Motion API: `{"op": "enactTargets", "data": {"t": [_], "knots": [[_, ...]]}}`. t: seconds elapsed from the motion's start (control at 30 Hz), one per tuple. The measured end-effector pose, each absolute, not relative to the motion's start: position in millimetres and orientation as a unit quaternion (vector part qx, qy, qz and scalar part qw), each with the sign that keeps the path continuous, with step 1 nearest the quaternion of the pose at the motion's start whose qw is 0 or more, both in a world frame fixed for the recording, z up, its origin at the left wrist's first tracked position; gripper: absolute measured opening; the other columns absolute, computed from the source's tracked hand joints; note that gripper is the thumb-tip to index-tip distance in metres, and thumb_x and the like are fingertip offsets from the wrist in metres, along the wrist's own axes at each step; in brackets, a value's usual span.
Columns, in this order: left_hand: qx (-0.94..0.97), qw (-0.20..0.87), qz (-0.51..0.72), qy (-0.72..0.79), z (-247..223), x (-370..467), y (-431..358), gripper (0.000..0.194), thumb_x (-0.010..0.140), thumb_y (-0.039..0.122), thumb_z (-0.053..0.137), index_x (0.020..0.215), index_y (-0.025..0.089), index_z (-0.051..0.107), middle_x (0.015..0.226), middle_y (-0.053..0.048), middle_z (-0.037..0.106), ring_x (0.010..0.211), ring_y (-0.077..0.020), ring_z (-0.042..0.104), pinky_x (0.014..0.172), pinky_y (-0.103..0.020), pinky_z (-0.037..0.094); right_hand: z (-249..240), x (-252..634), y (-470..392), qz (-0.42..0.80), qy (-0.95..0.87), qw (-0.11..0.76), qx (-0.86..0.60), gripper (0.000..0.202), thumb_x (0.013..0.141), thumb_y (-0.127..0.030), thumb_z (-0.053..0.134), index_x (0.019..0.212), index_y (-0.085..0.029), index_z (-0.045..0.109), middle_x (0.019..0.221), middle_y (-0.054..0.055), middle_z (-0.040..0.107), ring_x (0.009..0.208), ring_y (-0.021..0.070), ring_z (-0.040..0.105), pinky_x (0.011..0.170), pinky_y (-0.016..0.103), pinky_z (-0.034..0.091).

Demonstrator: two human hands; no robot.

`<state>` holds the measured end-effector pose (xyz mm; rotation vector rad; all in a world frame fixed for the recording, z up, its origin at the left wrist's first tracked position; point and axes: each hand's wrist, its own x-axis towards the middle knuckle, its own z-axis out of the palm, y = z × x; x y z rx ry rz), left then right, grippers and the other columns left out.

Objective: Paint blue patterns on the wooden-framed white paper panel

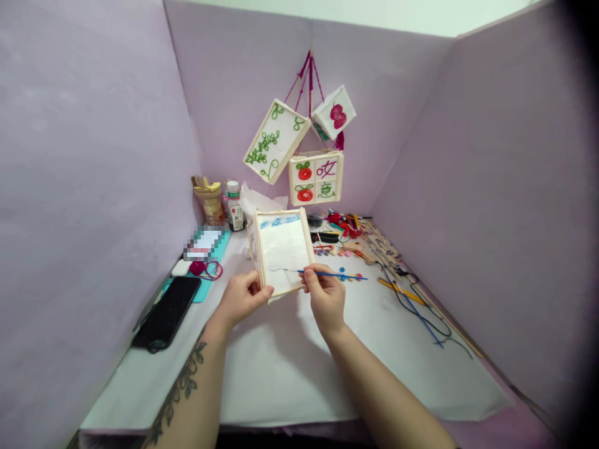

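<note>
Across the frame [282, 252], brush [327, 274] level, tip leftward

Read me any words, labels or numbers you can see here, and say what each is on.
No text reads clearly.
Hanging four-pane panel: two yarn characters, red and green, too stylised to read.
Small bottle: label too small to read.
Card beside the phone: blurred out.
Framed panel in the left hand: no writing.

At frame centre the framed panel [282, 252] sits above the worktop [290, 368], left hand [243, 296] at its lower left, right hand [324, 293] and brush [332, 274] lower right; phone [167, 310] far left, cables [421, 308] right.
</note>
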<state>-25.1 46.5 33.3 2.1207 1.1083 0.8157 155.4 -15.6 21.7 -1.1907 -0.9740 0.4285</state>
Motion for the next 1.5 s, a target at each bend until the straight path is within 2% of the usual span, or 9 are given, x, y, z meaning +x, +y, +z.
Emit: {"op": "enactTargets", "data": {"t": [1.0,1.5], "knots": [[0.799,0.300,0.312,0.416,32.0,-25.5,47.6,0.034,0.073,0.044,0.057,0.055,0.019,0.042,0.050,0.005,0.045,0.048,-0.0081,0.038,0.047,-0.021,0.028,18.9,164.8,-18.9,0.186,-0.438,0.690,-0.545,0.022,0.084,-0.039,0.059,0.081,-0.018,0.065,0.068,0.002,0.066,0.061,0.0146,0.061,0.053,0.025,0.048],[0.795,0.308,0.312,0.419,33.3,-25.4,47.1,0.034,0.073,0.044,0.056,0.056,0.019,0.041,0.050,0.004,0.045,0.049,-0.0086,0.039,0.047,-0.021,0.029,19.5,173.1,-18.3,0.170,-0.447,0.686,-0.548,0.018,0.084,-0.035,0.059,0.079,-0.019,0.065,0.069,0.002,0.066,0.062,0.0143,0.059,0.056,0.025,0.046]]}}
